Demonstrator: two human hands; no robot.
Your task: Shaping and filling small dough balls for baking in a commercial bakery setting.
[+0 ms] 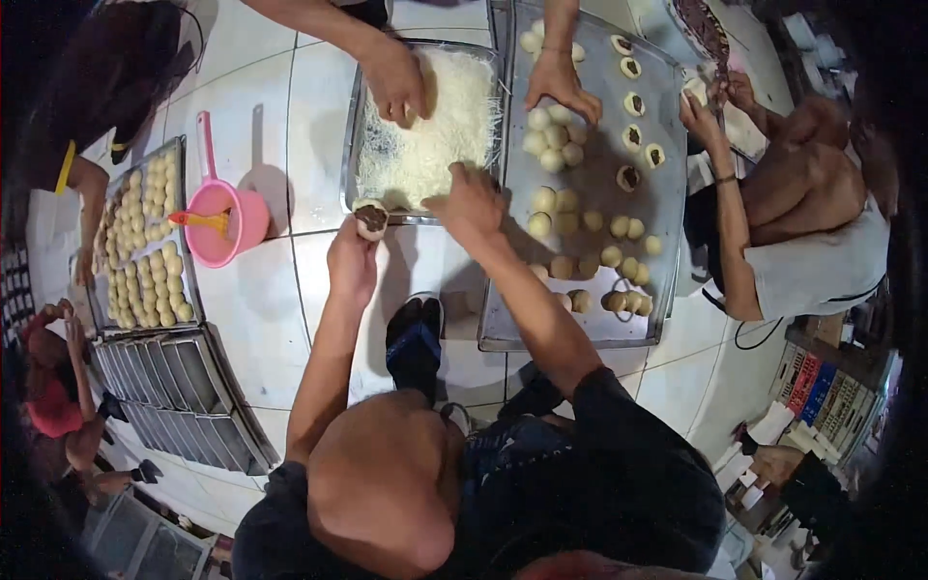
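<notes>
My left hand (353, 261) pinches a flattened dough round (370, 220) topped with dark brown filling, held up by the near left corner of a metal tray. Shredded pale cheese (440, 106) fills that tray (416, 220). My right hand (472, 208) reaches over the tray's near right edge, its fingertips at the cheese and spread apart. No clump shows between them. Right of it lies a large metal tray (570, 333) bearing dough balls (553, 140) and several filled rounds (633, 138).
Another person's hands (394, 82) work at the cheese and the large tray from the far side. A person at the right handles dough near a pan of dark filling (701, 29). Left stand a pink dipper (229, 232) with a brush, a dough-ball tray (193, 280) and stacked metal pans (184, 372).
</notes>
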